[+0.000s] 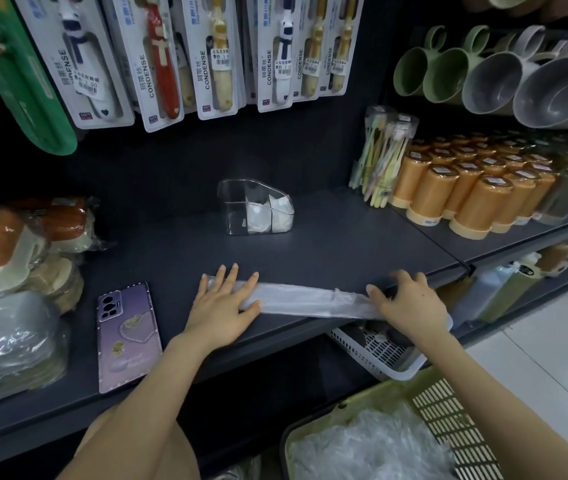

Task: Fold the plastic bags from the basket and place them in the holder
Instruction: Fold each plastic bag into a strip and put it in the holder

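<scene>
One dark shop shelf (327,237) — plastic bag (303,299)

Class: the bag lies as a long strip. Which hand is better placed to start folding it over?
Probably the right hand: its fingers arch over the plastic bag's right end, while the left hand lies flat pinning the other.

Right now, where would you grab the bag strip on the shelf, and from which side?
Right end, pinched from the front. The bag lies flat, a thin strip on the shelf, so little to pinch from above; its right end, under the right hand, reaches the front edge, where a thumb could probably slip beneath. The left hand presses the other end.
</scene>
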A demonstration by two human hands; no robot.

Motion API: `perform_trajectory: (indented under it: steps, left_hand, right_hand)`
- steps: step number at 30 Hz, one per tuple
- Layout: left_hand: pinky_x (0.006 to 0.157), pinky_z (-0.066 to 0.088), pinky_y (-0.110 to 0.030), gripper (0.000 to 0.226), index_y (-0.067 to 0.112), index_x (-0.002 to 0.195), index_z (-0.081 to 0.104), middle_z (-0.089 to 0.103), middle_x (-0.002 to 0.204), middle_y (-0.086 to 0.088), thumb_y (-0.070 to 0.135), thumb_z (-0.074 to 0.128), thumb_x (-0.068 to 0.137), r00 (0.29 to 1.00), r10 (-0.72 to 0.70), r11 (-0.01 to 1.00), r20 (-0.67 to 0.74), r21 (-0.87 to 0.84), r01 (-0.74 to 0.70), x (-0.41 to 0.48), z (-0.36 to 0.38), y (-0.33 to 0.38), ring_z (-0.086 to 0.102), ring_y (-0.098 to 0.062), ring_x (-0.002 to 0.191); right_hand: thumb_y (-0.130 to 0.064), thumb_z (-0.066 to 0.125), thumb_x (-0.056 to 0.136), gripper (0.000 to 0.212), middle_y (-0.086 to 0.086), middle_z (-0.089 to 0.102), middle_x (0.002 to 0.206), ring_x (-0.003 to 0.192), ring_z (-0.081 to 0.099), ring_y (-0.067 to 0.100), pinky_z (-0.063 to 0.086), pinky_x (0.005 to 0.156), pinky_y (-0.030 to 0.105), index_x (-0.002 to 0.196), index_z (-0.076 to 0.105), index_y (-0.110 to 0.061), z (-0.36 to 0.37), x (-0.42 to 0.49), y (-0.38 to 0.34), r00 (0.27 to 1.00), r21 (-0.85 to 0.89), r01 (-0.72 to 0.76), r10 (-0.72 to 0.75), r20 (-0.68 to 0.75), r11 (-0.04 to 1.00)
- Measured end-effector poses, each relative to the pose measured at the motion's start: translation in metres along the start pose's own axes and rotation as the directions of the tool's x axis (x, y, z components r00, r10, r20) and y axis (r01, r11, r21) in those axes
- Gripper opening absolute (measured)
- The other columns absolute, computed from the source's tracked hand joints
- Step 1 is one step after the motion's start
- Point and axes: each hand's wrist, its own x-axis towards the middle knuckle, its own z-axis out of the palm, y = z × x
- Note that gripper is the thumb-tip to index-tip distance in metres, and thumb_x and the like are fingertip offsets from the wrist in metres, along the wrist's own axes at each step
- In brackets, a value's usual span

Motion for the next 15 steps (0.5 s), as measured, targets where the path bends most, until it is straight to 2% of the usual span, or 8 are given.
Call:
perform_trajectory:
  steps: [3,5,7,9,10,11,13,15]
  left_hand:
    - [0.118,-0.013,-0.035,0.064,0.035,0.153,0.003,-0.007,0.162,0.001,0.05,0.036,0.1,0.999,0.051,0.995,-0.008,-0.091,-0.051,0.006,-0.005,-0.008,-0.013,-0.016,0.148]
    - [0.117,-0.013,-0.033,0.07,0.035,0.152,0.011,-0.002,0.162,0.003,0.054,0.046,0.095,0.997,0.071,0.987,-0.035,-0.144,-0.075,0.01,-0.006,-0.013,-0.011,-0.015,0.148]
    - [0.118,-0.011,-0.033,0.075,0.034,0.15,0.023,0.005,0.162,0.004,0.06,0.055,0.087,0.994,0.074,0.981,-0.083,-0.175,-0.088,0.012,-0.008,-0.016,-0.006,-0.014,0.149]
    - [0.119,-0.005,-0.032,0.07,0.031,0.145,0.039,0.018,0.16,0.002,0.054,0.064,0.084,0.982,0.052,0.975,-0.18,-0.205,-0.089,0.011,-0.011,-0.015,0.006,-0.016,0.149]
    - [0.119,0.002,-0.031,0.065,0.028,0.139,0.049,0.03,0.156,0.0,0.053,0.064,0.081,0.964,0.043,0.969,-0.263,-0.223,-0.104,0.007,-0.012,-0.011,0.018,-0.019,0.147]
    - [0.115,0.015,-0.031,0.06,0.024,0.129,0.061,0.045,0.147,-0.002,0.054,0.059,0.077,0.93,0.043,0.963,-0.365,-0.232,-0.136,0.001,-0.012,-0.006,0.034,-0.024,0.14]
    - [0.093,0.032,-0.029,0.049,0.02,0.103,0.074,0.066,0.115,-0.001,0.049,0.051,0.071,0.823,0.09,0.947,-0.56,-0.207,-0.245,-0.015,-0.01,0.013,0.058,-0.028,0.109]
    - [0.084,0.035,-0.025,0.037,0.018,0.093,0.073,0.067,0.098,0.002,0.042,0.054,0.072,0.756,0.238,0.909,-0.609,-0.135,-0.394,-0.034,0.0,0.036,0.061,-0.023,0.093]
  right_hand:
    - [-0.057,0.054,0.088,0.059,0.009,0.062,0.1,0.087,0.062,0.028,0.053,0.072,0.04,0.13,0.043,-0.017,0.007,-0.022,0.007,0.995,0.268,-0.063,0.039,0.094,0.961]
    - [-0.045,0.059,0.091,0.054,0.005,0.061,0.09,0.082,0.064,0.026,0.057,0.071,0.044,0.135,0.038,-0.022,0.012,-0.036,0.003,0.979,0.55,-0.157,0.054,0.199,0.82]
    - [-0.026,0.063,0.093,0.047,0.009,0.059,0.091,0.078,0.065,0.028,0.06,0.065,0.04,0.134,0.041,-0.021,0.012,-0.047,-0.003,0.95,0.733,-0.261,0.031,0.311,0.628]
    - [-0.012,0.065,0.091,0.04,0.011,0.056,0.087,0.072,0.061,0.025,0.056,0.056,0.033,0.128,0.05,-0.014,0.008,-0.053,-0.008,0.936,0.761,-0.284,-0.003,0.352,0.583]
    - [-0.008,0.065,0.09,0.037,0.011,0.055,0.085,0.07,0.058,0.022,0.054,0.052,0.03,0.125,0.054,-0.01,0.006,-0.057,-0.01,0.934,0.765,-0.292,-0.001,0.357,0.574]
    - [-0.004,0.065,0.089,0.033,0.011,0.054,0.083,0.068,0.056,0.021,0.051,0.049,0.027,0.121,0.056,-0.007,0.004,-0.06,-0.011,0.931,0.778,-0.313,0.016,0.364,0.544]
    - [-0.001,0.065,0.088,0.028,0.014,0.056,0.086,0.067,0.057,0.021,0.049,0.046,0.025,0.115,0.059,-0.001,0.0,-0.067,-0.013,0.915,0.814,-0.384,0.059,0.4,0.435]
    - [0.001,0.065,0.087,0.023,0.018,0.058,0.092,0.067,0.058,0.023,0.049,0.046,0.024,0.11,0.06,0.0,-0.004,-0.074,-0.016,0.895,0.833,-0.439,0.082,0.439,0.338]
